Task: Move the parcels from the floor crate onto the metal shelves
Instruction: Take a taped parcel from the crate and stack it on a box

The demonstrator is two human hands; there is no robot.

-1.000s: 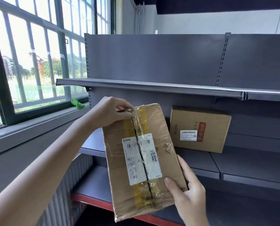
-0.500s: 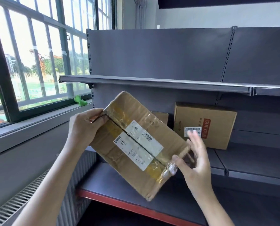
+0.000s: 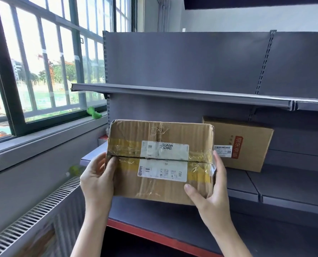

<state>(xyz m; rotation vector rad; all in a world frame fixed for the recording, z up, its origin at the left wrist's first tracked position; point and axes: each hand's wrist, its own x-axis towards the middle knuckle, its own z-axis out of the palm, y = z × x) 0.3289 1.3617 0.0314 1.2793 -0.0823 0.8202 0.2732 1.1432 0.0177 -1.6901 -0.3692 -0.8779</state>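
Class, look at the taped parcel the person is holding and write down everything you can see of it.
The parcel is a brown cardboard box, creased and worn, held level and lengthwise in front of the middle shelf. Yellow and clear tape runs along its centre seam, which also splits a white shipping label with a QR code and barcode. The left hand grips its left end; the right hand cups its lower right corner. It partly hides another box standing behind it.
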